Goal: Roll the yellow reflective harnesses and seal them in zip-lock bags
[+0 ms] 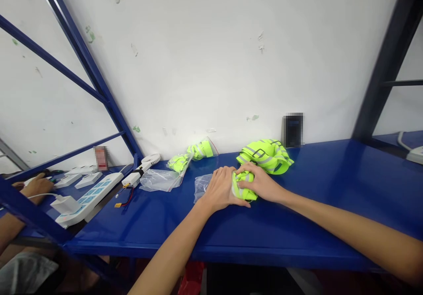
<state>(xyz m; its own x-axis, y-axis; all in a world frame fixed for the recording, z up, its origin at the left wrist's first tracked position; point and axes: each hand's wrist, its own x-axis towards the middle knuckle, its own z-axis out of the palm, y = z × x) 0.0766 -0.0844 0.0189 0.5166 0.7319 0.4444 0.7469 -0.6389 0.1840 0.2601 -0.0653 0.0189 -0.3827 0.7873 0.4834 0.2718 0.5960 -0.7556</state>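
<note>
Fingers [224, 173] clasp crumpled, silver-striped neon-yellow fabric [245, 193].

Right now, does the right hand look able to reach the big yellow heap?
Probably yes: the heap lies just beyond the right hand, with nothing visible between them. That hand is holding the yellow bundle, though, so it would likely have to let go first.

Bare forearms [333, 218] angled inward, left hand [222, 188] palm-down, right hand [259, 181] curled beside it.
</note>
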